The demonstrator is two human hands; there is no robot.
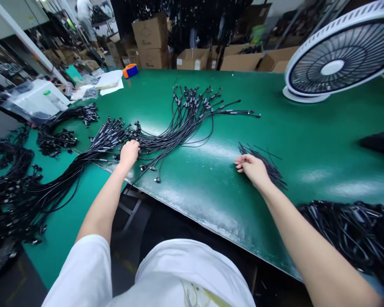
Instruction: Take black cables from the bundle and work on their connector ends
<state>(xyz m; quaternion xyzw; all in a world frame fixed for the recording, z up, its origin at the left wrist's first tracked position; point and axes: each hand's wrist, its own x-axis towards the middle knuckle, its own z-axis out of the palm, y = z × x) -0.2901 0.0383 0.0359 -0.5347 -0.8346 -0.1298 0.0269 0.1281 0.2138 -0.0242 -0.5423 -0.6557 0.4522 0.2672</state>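
Observation:
Across the green table lies a loose bundle of thin black cables, its grey-sleeved connector ends fanned out at the far side. My left hand is at the bundle's left end, fingers curled down over the cables; the fingertips are partly hidden. To its left, another thick bundle of black cables runs toward the table's left part. My right hand is at the left edge of a small pile of short, thin black strips. Its fingers are loosely bent, with nothing visible in them.
A white fan stands at the back right. More black cables are heaped at the near right and tangled cables at the far left. A blue and orange tape roll, papers and a white box sit at the back left.

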